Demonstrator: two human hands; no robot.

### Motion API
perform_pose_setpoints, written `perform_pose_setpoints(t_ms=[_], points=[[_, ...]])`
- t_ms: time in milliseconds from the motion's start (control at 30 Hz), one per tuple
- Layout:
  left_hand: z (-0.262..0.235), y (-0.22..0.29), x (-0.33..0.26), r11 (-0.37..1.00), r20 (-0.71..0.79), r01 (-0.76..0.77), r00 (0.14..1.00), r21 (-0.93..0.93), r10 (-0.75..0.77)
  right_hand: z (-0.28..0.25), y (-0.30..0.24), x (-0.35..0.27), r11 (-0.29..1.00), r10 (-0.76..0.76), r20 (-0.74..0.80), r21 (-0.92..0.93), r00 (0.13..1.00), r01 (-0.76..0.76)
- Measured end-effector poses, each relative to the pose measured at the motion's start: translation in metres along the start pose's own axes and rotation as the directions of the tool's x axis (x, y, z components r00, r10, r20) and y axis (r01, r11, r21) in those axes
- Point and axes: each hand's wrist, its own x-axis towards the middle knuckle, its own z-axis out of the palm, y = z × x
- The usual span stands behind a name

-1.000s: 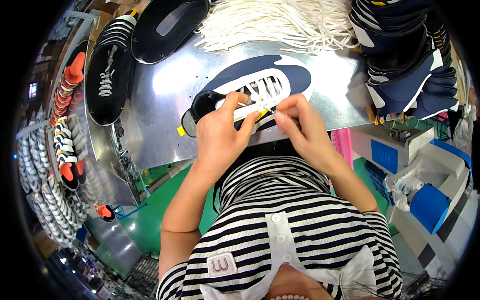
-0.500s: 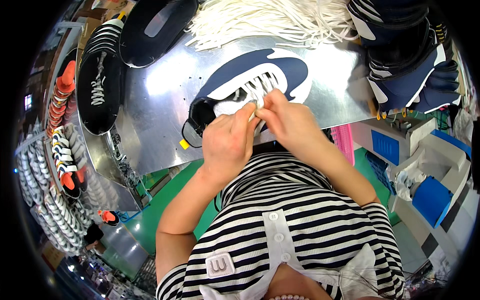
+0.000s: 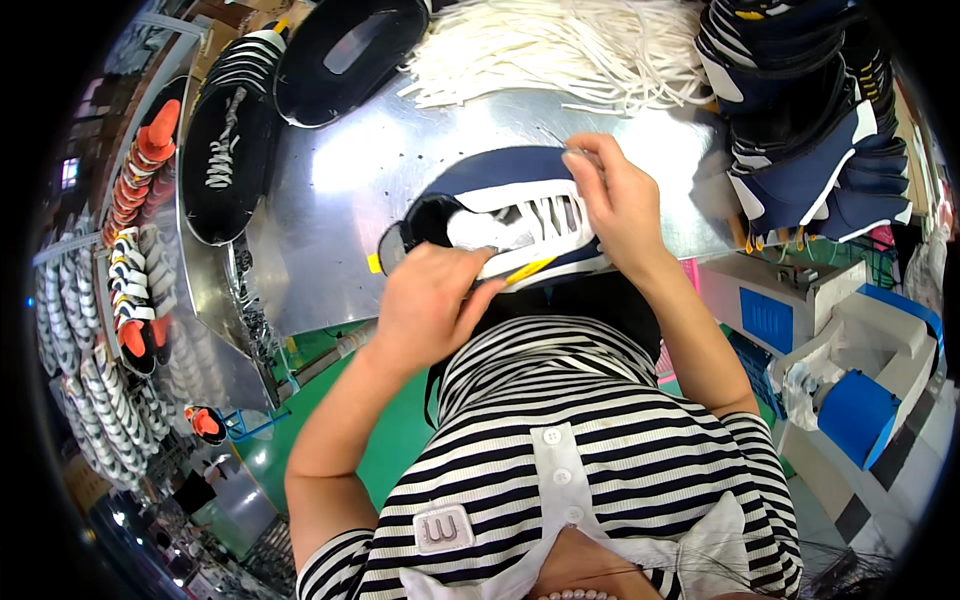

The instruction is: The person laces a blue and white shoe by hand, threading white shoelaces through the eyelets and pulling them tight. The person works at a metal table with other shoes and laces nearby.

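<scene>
Blue shoe (image 3: 503, 196): near side of lace pile (image 3: 560, 50). Left hand (image 3: 430, 298) pinching shoe's edge; right hand (image 3: 625, 212) narrow, closer to lace pile, hold unclear. Advisable: steady shoe, even pressure.

Striped short-sleeved top (image 3: 620, 430) (white collar (image 3: 716, 545), buttons (image 3: 562, 476)), bead necklace (image 3: 578, 595).
</scene>
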Motion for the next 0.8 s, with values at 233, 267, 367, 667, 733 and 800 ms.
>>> perform_pose_setpoints(t_ms=[233, 267, 367, 667, 733, 800], points=[[0.054, 0.032, -0.080, 0.031, 0.080, 0.237, 0.447, -0.971, -0.891, 0.003, -0.008, -0.018, 0.994, -0.007, 0.063, 0.109, 0.998, 0.000], [0.040, 0.033, -0.071, -0.116, 0.184, 0.172, 0.463, -0.978, -0.867, 0.008, -0.012, -0.014, 0.992, 0.014, 0.109, 0.127, 0.994, -0.027], [0.032, -0.004, -0.075, -0.688, 0.388, -0.118, 0.752, -0.716, -0.533, 0.025, -0.025, 0.007, 0.851, 0.116, 0.303, 0.461, 0.946, -0.252], [-0.123, -0.092, -0.018, 0.740, -0.527, 0.611, 0.546, -0.281, -0.651, 0.059, -0.014, 0.108, 0.808, -0.375, 0.227, -0.395, 0.899, 0.437], [-0.115, -0.169, 0.013, 0.574, -0.488, 0.755, 0.649, 0.317, -0.584, 0.065, -0.004, 0.122, 0.777, -0.390, 0.245, -0.431, 0.888, 0.460], [-0.098, -0.244, 0.050, 0.517, -0.572, 0.760, 0.643, 0.394, -0.509, 0.070, 0.011, 0.130, 0.748, -0.394, 0.269, -0.461, 0.879, 0.477]])
